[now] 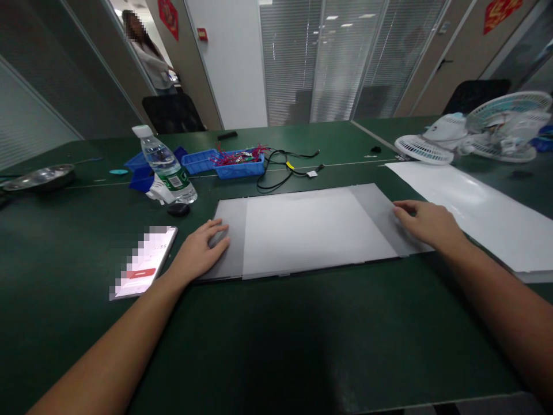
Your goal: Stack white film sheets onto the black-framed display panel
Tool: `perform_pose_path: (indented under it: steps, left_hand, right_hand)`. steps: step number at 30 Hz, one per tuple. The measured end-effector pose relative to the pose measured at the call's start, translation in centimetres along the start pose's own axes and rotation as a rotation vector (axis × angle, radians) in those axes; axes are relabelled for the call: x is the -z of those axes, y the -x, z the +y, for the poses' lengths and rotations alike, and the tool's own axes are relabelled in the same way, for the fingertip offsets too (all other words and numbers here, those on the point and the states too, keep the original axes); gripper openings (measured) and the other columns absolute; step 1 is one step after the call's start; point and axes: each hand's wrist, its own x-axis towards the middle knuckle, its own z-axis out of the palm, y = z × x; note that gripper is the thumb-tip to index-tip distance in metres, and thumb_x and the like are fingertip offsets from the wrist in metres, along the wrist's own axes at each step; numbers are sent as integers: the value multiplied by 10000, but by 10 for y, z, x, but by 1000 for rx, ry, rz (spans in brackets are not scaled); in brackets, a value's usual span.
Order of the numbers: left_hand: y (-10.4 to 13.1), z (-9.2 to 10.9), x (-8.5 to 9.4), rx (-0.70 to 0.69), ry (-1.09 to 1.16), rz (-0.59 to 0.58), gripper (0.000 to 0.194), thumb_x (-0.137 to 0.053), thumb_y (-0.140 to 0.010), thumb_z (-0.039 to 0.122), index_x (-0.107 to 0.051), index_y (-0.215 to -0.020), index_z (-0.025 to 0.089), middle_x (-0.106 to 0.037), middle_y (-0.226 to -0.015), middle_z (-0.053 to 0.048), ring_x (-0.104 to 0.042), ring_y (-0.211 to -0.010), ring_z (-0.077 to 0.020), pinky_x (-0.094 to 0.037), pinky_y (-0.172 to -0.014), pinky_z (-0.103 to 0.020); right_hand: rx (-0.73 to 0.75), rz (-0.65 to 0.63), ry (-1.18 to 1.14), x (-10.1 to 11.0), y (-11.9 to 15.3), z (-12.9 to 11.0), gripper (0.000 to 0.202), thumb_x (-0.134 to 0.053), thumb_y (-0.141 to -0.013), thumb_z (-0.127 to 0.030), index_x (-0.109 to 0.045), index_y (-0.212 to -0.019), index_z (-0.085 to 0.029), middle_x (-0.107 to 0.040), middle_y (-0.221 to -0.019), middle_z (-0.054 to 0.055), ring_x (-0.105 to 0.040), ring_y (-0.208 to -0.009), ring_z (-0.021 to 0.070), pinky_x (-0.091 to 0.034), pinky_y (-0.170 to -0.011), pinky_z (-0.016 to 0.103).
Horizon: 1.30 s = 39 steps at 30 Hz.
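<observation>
A flat rectangular panel point(315, 230), white in the middle with greyish translucent strips at both ends and a thin dark edge, lies on the green table in front of me. My left hand point(202, 249) rests on its left strip, fingers apart and thumb spread. Over at the other end, my right hand point(427, 222) touches the right strip with curved fingertips. A gap shows between its thumb and forefinger, and its remaining fingers are partly hidden. Neither hand visibly grips anything.
To the right lies a white sheet stack point(479, 210), with fan parts point(449, 135) behind. A phone point(147, 262), a water bottle point(168, 167) and a black mouse point(178, 209) are at left. Blue trays point(239, 168) and black cables point(280, 170) sit beyond the panel. A person point(151, 57) stands in the doorway.
</observation>
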Motion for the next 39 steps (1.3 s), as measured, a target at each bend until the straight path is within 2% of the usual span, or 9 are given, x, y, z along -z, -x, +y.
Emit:
perform_pose_path:
  steps: [4, 10, 14, 20, 30, 39]
  left_hand:
    - [0, -1, 0, -6, 11, -1, 661, -528, -939, 626, -686, -1391, 170, -561, -1574, -132, -499, -1473, -355, -356, -1251, -519]
    - [1, -2, -1, -15, 42, 5, 704, -529, -937, 684, -675, -1397, 171, -557, -1576, -137, -491, -1478, -360, -346, -1252, -535]
    - [1, 0, 0, -1, 38, 12, 715, -559, -916, 687, -669, -1402, 175, -562, -1572, -137, -488, -1480, -360, -343, -1256, -531]
    - [1, 5, 2, 11, 4, 0, 724, -578, -894, 637, -650, -1425, 150, -558, -1573, -144, -499, -1470, -363, -355, -1254, -521]
    - [0, 5, 1, -8, -22, 20, 665, -555, -904, 563, -669, -1400, 135, -586, -1544, -153, -518, -1459, -348, -359, -1258, -489]
    - [0, 1, 0, -31, -20, 15, 617, -539, -890, 491, -668, -1403, 172, -576, -1559, -123, -528, -1452, -324, -370, -1249, -497]
  right_hand:
    - [16, -7, -50, -6, 1, -5, 551, -507, -964, -624, -748, -1291, -253, -765, -1054, 131, -718, -870, 370, -576, -784, 604]
    - [167, 28, -52, -9, 7, -20, 532, -524, -969, -590, -736, -1313, -243, -777, -1049, 101, -725, -794, 309, -605, -720, 523]
    - [243, 4, -72, -8, 11, -29, 536, -534, -965, -584, -737, -1311, -228, -773, -1094, 92, -727, -820, 297, -611, -742, 511]
    - [258, -55, -106, -6, 15, -41, 499, -559, -954, -562, -747, -1293, -247, -747, -1201, 71, -715, -849, 270, -603, -808, 509]
    - [359, -38, -180, -2, 21, -51, 420, -532, -986, -522, -753, -1228, -258, -738, -1236, 46, -711, -900, 257, -587, -839, 485]
    - [461, -87, -283, -5, 21, -51, 423, -573, -975, -507, -739, -1275, -260, -712, -1312, 48, -688, -1160, 277, -571, -1005, 497]
